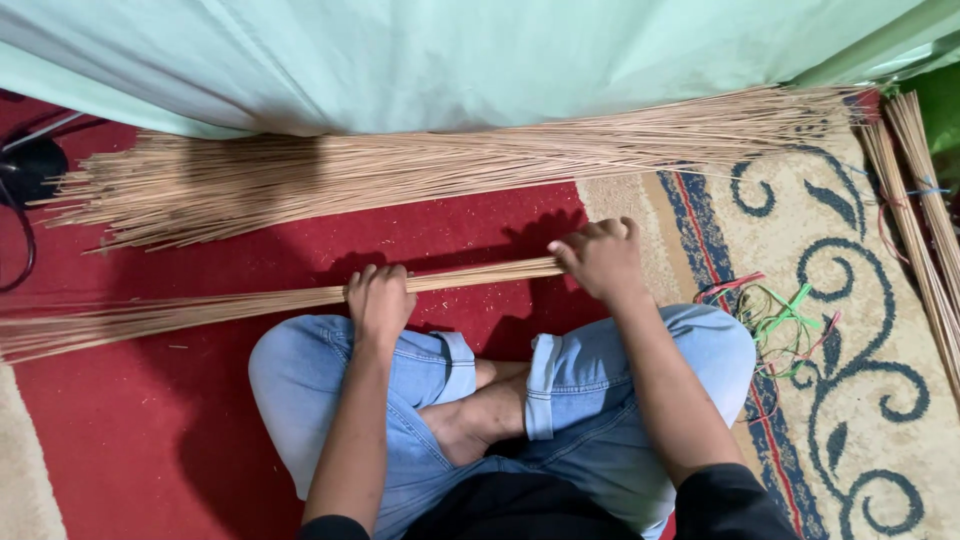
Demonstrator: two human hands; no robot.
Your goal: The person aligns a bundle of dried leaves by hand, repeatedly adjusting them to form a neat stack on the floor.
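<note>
Across your knees on the red carpet (120, 440), your left hand (380, 300) and right hand (603, 260) both clench a thin stick bundle (240, 305); the loose stick pile (400, 170) lies beyond.

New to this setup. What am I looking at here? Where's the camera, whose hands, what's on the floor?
There is one view, from a camera on a person's head, looking down at their own lap. They sit cross-legged in blue jeans on a red patterned carpet. Both bare hands grip one thin bundle of long tan sticks: the left hand mid-length, the right hand closed over its end. Beyond it lies a bigger loose pile of the same sticks against a pale green cloth. A tangle of coloured strings lies to the right, and more tied stick bundles at the right edge.
</note>
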